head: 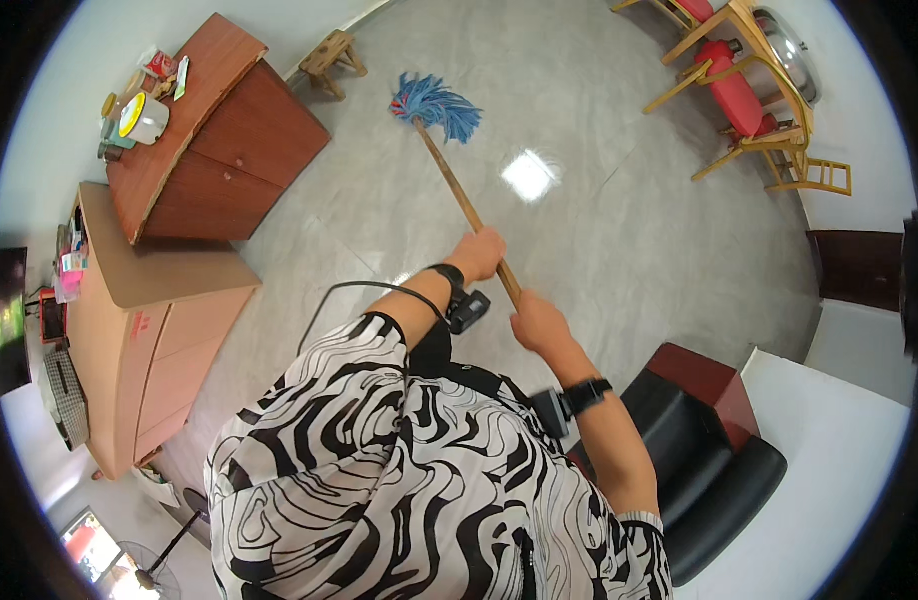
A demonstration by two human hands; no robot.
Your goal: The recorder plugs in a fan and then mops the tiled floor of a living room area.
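A mop with a wooden handle (451, 180) slants away from me across the floor. Its blue string head (440, 107), with a bit of red at one side, rests on the grey glossy floor (609, 247). My left hand (479, 253) is wrapped around the middle of the handle. Closer to my body, my right hand (540, 321) grips the handle near its upper end, and the fist hides that end. Both wrists carry black straps with small devices.
Left stand a reddish-brown wooden cabinet (234, 161) with jars on top and a tan cabinet (181, 360). A small wooden stool (331, 60) is by the far wall. Wooden chairs (785, 142) and a red cylinder (733, 86) stand far right; a black sofa (676, 435) is near right.
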